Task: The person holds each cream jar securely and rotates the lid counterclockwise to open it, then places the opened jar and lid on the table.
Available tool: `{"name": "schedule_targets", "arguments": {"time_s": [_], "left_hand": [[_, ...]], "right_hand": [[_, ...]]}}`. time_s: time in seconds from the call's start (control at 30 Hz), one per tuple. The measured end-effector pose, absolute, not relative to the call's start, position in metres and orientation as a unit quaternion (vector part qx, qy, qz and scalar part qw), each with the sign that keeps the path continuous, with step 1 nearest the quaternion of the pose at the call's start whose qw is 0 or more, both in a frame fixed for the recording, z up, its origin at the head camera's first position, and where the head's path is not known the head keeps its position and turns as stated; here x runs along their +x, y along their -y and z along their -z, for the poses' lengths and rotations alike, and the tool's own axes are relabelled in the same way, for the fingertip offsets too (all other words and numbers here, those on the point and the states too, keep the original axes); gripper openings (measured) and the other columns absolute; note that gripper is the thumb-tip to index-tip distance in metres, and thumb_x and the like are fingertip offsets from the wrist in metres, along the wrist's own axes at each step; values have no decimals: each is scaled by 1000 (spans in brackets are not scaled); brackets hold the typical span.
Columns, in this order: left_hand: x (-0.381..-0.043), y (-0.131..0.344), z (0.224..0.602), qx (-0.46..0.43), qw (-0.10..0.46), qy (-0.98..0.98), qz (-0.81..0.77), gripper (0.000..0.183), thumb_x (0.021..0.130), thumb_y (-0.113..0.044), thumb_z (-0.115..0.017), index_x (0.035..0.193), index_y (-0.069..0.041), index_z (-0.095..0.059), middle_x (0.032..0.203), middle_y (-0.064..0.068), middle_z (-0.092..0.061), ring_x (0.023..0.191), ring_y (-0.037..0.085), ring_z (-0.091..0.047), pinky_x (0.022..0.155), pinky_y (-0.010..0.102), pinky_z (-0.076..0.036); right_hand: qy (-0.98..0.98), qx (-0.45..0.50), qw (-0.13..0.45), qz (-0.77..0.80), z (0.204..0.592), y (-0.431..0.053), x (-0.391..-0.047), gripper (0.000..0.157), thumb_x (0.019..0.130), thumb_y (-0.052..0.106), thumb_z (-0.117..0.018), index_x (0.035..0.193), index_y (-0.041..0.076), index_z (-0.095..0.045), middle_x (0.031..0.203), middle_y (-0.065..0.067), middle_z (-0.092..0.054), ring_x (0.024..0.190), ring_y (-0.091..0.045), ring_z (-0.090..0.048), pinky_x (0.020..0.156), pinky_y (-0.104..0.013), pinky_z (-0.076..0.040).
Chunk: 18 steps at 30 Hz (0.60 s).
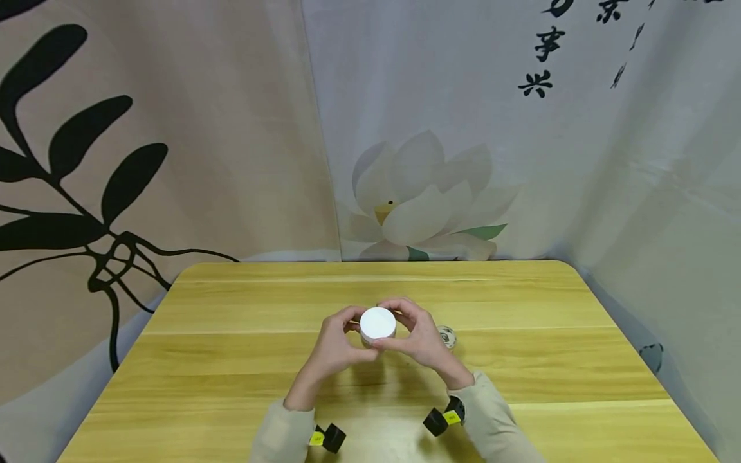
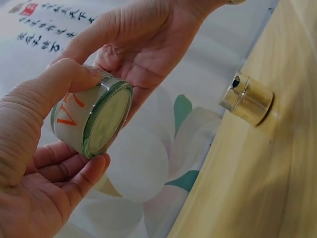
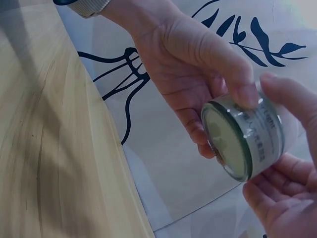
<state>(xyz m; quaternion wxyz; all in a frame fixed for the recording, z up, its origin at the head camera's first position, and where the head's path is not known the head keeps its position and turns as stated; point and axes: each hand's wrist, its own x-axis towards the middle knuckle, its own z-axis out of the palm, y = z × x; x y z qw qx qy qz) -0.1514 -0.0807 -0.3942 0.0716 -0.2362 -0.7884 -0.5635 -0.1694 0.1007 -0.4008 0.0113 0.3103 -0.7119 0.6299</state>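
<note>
A small round glass jar [image 2: 74,124] with a white lid [image 1: 377,323] is held up over the table between both hands. Its label shows an orange "V7" in the left wrist view and rows of printed text in the right wrist view. Pale green shows through its thick base. My left hand [image 1: 337,347] grips it from the left, thumb on the label side and fingers curled beneath. From the right, my right hand [image 1: 418,334] holds it too, thumb at the near edge and fingers round the far side.
A short gold cylinder [image 2: 250,101] with a patterned round top stands on the wooden table [image 1: 231,360], just beyond the right wrist. Printed curtains [image 1: 243,128] hang behind the table's far edge. A black wrist camera [image 1: 442,418] sits at each cuff.
</note>
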Motion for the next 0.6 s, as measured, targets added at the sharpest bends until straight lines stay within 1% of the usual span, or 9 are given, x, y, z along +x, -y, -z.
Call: {"name": "schedule_targets", "arguments": {"time_s": [0.07,0.13,0.3,0.37,0.43,0.5,0.6], "left_hand": [[-151,81,394,-239,71,787,564,42,63,6,-77,102,10,-62,95,16,-64,87,26,-57,75,40,-53],[-151,82,394,-241,66,787,565,42,64,5,-76,103,10,-62,95,15,-64,87,27,-57,76,38,-53],[-150,84,393,-248,50,788,562,43,65,4,-77,105,8,-62,97,13,-65,87,22,-58,77,33,-52],[-150,85,392,-250,47,787,562,43,66,4,-77,106,7,-62,98,13,-65,88,20,-59,78,33,-52],[-150,85,392,-249,46,785,565,44,66,3,-78,107,8,-62,99,13,-65,88,19,-59,79,33,-52],[-150,85,392,-243,45,785,568,45,67,2,-78,108,8,-62,99,14,-65,89,19,-59,79,34,-52],[-150,83,391,-237,50,782,574,46,67,1,-79,109,10,-61,100,15,-64,89,22,-59,79,34,-52]], "right_hand": [[713,309,9,-629,402,-101,-170,43,72,-10,-74,111,-10,-56,115,-22,-54,110,-25,-52,100,-45,-39],[712,310,4,-630,405,-102,-171,43,72,-9,-74,112,-9,-56,115,-22,-54,110,-25,-52,100,-44,-40],[707,327,-11,-626,420,-107,-179,47,74,-10,-72,118,-6,-56,119,-20,-55,111,-19,-53,98,-37,-42],[705,338,-16,-623,423,-109,-181,48,76,-10,-71,121,-5,-55,121,-19,-54,112,-19,-52,98,-37,-42],[706,343,-21,-620,423,-110,-181,50,78,-7,-70,125,-3,-53,123,-19,-52,114,-21,-51,99,-38,-41],[714,339,-14,-612,422,-109,-180,54,78,-3,-72,128,-3,-50,126,-18,-50,118,-26,-48,101,-40,-40],[735,313,15,-601,419,-106,-178,62,73,5,-79,125,-4,-47,126,-17,-48,121,-33,-45,104,-41,-36]]}}
